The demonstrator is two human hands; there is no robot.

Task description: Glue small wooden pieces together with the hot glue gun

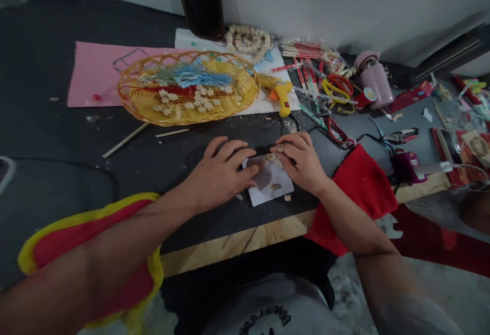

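Note:
A small sheet of white paper (264,192) lies on the dark table in front of me. My left hand (225,171) is open, with its fingers spread and its thumb over the left part of the sheet. The fingers of my right hand (300,159) are pinched together at the sheet's upper right. A small pale wooden piece (280,148) shows at these fingertips. Pale crumbs or chips (271,157) lie along the sheet's far edge between my hands. A tiny brownish bit (274,187) sits on the paper, and another pale chip (288,198) lies just off its near edge.
Behind my hands stands a yellow woven basket (229,113) with blue tassels and pale pieces. A yellow glue gun (282,95), scissors (337,95) and a pink bottle (377,85) crowd the right. Red cloth (363,179) hangs over the table edge beneath my right forearm.

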